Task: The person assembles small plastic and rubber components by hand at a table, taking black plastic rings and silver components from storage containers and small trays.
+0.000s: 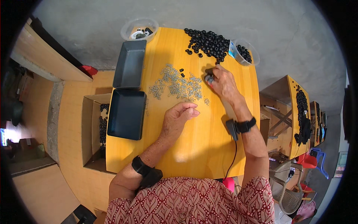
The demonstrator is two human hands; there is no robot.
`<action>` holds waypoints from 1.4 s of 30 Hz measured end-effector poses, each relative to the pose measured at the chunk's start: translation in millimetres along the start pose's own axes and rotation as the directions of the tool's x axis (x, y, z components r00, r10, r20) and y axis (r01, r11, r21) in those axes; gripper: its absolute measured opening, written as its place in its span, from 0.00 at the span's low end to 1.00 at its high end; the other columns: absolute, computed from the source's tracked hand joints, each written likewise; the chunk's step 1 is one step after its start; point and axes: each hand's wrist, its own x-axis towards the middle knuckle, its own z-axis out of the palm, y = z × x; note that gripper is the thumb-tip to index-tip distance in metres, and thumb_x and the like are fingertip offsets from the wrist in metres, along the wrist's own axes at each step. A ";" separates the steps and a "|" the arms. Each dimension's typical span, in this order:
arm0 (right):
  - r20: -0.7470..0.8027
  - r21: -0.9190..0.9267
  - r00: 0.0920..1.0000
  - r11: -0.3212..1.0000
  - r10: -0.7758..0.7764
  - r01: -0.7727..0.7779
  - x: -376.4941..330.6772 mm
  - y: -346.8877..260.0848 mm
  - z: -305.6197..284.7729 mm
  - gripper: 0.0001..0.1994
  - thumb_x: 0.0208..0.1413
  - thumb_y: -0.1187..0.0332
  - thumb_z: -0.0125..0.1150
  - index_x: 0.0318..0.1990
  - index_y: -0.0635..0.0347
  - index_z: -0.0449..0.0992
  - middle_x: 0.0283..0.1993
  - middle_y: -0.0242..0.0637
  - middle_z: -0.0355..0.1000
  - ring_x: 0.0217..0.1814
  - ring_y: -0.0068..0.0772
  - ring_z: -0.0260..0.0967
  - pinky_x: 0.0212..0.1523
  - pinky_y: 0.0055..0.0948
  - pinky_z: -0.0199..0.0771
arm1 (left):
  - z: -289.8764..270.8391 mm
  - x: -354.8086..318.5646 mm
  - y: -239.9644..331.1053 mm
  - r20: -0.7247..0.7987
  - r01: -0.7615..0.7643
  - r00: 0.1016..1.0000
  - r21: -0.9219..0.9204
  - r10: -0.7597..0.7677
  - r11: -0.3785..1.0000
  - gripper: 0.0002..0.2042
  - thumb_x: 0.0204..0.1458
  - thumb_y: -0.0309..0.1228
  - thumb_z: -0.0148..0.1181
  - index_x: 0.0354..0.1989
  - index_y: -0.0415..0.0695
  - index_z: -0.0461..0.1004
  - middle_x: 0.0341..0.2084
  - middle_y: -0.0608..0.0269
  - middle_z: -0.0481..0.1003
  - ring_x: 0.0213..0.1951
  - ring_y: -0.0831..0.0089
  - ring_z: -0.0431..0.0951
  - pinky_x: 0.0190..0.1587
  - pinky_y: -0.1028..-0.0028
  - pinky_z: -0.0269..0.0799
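Observation:
My right hand (222,83) is closed around a small black ring part with a silvery piece (209,78), just below a heap of black ring parts (209,42) at the far side of the yellow table (209,149). A scatter of small silvery metal pieces (178,85) lies mid-table, left of that hand. My left hand (179,118) rests on the table below the scatter, fingers curled together toward the thumb; whether it pinches a piece is hidden. Both wrists wear black bands.
Two dark rectangular trays (130,63) (126,114) sit along the table's left edge. A clear round tub (139,30) and a clear tub of black rings (243,52) stand at the far edge. A cardboard box (95,130) with black parts sits left, lower.

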 end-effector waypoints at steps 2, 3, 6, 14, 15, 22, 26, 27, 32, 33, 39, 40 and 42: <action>0.033 0.101 0.999 0.995 0.025 -0.028 -20.7 -26.3 -9.6 0.10 0.45 0.70 0.67 0.33 0.66 0.76 0.37 0.44 0.72 0.39 0.46 0.72 0.38 0.37 0.75 | -1.0 0.0 3.4 -0.055 0.045 0.997 -0.112 -0.052 0.993 0.10 0.60 0.31 0.54 0.46 0.40 0.74 0.36 0.65 0.77 0.41 0.77 0.77 0.49 0.76 0.72; -0.011 0.209 0.997 0.975 -0.075 0.076 -32.0 -42.5 -10.9 0.10 0.45 0.71 0.67 0.33 0.65 0.75 0.36 0.43 0.71 0.38 0.46 0.72 0.36 0.37 0.74 | -2.2 -0.8 5.1 -0.066 0.051 0.996 -0.111 -0.058 0.993 0.10 0.60 0.31 0.54 0.46 0.40 0.74 0.36 0.65 0.77 0.41 0.77 0.77 0.49 0.76 0.72; -0.072 0.317 0.984 0.932 -0.163 0.178 -61.5 -69.2 -15.7 0.10 0.44 0.73 0.68 0.33 0.64 0.74 0.34 0.42 0.70 0.36 0.47 0.71 0.35 0.37 0.74 | 3.6 -0.1 11.6 -0.097 0.099 0.988 -0.206 -0.121 0.973 0.12 0.59 0.34 0.57 0.46 0.40 0.74 0.32 0.67 0.76 0.36 0.81 0.75 0.44 0.80 0.71; -0.094 0.401 0.986 0.901 -0.141 0.167 -86.8 -80.1 -16.7 0.12 0.42 0.78 0.68 0.35 0.64 0.73 0.33 0.43 0.69 0.34 0.47 0.70 0.33 0.36 0.74 | -6.5 0.8 7.1 0.040 0.229 0.973 -0.075 -0.226 0.971 0.10 0.57 0.32 0.61 0.43 0.41 0.76 0.33 0.70 0.76 0.35 0.84 0.74 0.40 0.83 0.71; -0.091 0.402 0.986 0.901 -0.137 0.162 -89.0 -80.5 -15.7 0.12 0.42 0.78 0.68 0.35 0.64 0.73 0.33 0.43 0.69 0.34 0.47 0.70 0.33 0.36 0.74 | -6.5 1.0 8.4 0.065 0.250 0.967 -0.070 -0.246 0.966 0.10 0.56 0.31 0.62 0.43 0.41 0.76 0.35 0.70 0.76 0.37 0.84 0.74 0.40 0.83 0.73; -0.050 0.336 0.996 0.938 -0.071 0.084 -114.3 -73.6 -6.3 0.14 0.43 0.78 0.68 0.40 0.63 0.74 0.31 0.43 0.69 0.30 0.45 0.71 0.30 0.35 0.73 | -5.1 -2.7 7.1 0.111 0.256 0.964 -0.150 -0.241 0.955 0.11 0.55 0.28 0.62 0.45 0.42 0.74 0.35 0.68 0.77 0.38 0.82 0.75 0.43 0.81 0.73; -0.001 0.562 0.999 0.826 0.051 -0.042 -116.1 -83.3 -15.2 0.12 0.44 0.77 0.69 0.37 0.63 0.74 0.28 0.41 0.69 0.28 0.41 0.71 0.28 0.33 0.72 | -4.5 -2.7 6.5 0.162 0.292 0.951 -0.203 -0.262 0.934 0.11 0.54 0.26 0.63 0.45 0.42 0.74 0.38 0.68 0.76 0.38 0.80 0.75 0.44 0.79 0.73; -0.001 0.563 0.999 0.825 0.051 -0.042 -115.8 -82.5 -14.9 0.12 0.44 0.77 0.69 0.37 0.63 0.74 0.28 0.41 0.69 0.28 0.41 0.71 0.28 0.33 0.72 | -2.7 -3.0 7.9 0.142 0.328 0.943 -0.220 -0.302 0.919 0.11 0.53 0.26 0.63 0.45 0.42 0.74 0.39 0.67 0.76 0.39 0.80 0.75 0.44 0.79 0.73; 0.032 0.472 0.999 0.881 0.013 -0.026 -119.5 -77.1 -19.8 0.13 0.44 0.76 0.69 0.39 0.62 0.76 0.28 0.40 0.69 0.27 0.41 0.70 0.29 0.33 0.73 | 1.3 -5.9 7.1 0.142 0.335 0.939 -0.187 -0.312 0.923 0.11 0.53 0.25 0.62 0.45 0.42 0.74 0.39 0.67 0.76 0.39 0.79 0.76 0.43 0.79 0.74; 0.034 0.472 0.999 0.881 0.015 -0.029 -119.8 -77.1 -20.2 0.13 0.44 0.76 0.69 0.39 0.62 0.76 0.28 0.40 0.69 0.27 0.41 0.70 0.29 0.33 0.73 | 1.4 -6.3 5.8 0.177 0.323 0.939 -0.152 -0.296 0.934 0.11 0.53 0.24 0.62 0.45 0.42 0.74 0.39 0.66 0.76 0.39 0.79 0.76 0.43 0.79 0.74; -0.015 0.520 0.999 0.853 -0.043 0.044 -111.1 -75.5 -23.6 0.12 0.45 0.76 0.69 0.38 0.64 0.76 0.28 0.42 0.68 0.28 0.43 0.70 0.28 0.33 0.71 | -2.1 -2.9 10.1 0.123 0.359 0.933 -0.241 -0.338 0.902 0.10 0.56 0.26 0.60 0.45 0.40 0.74 0.37 0.63 0.77 0.39 0.75 0.79 0.45 0.78 0.76; -0.041 0.504 0.999 0.863 0.035 -0.009 -106.6 -70.4 -24.7 0.10 0.45 0.76 0.68 0.37 0.66 0.76 0.29 0.43 0.68 0.28 0.45 0.69 0.28 0.34 0.71 | -2.7 -3.6 11.8 0.120 0.359 0.933 -0.242 -0.339 0.901 0.10 0.56 0.26 0.60 0.45 0.40 0.74 0.37 0.63 0.77 0.39 0.75 0.79 0.45 0.78 0.76; -0.071 0.485 0.991 0.872 0.117 -0.068 -97.9 -56.2 -25.1 0.09 0.46 0.76 0.67 0.35 0.67 0.75 0.29 0.44 0.69 0.28 0.47 0.69 0.28 0.34 0.71 | -1.4 -3.4 16.3 0.127 0.376 0.926 -0.265 -0.355 0.888 0.09 0.57 0.27 0.58 0.45 0.40 0.74 0.38 0.61 0.78 0.38 0.73 0.80 0.47 0.77 0.76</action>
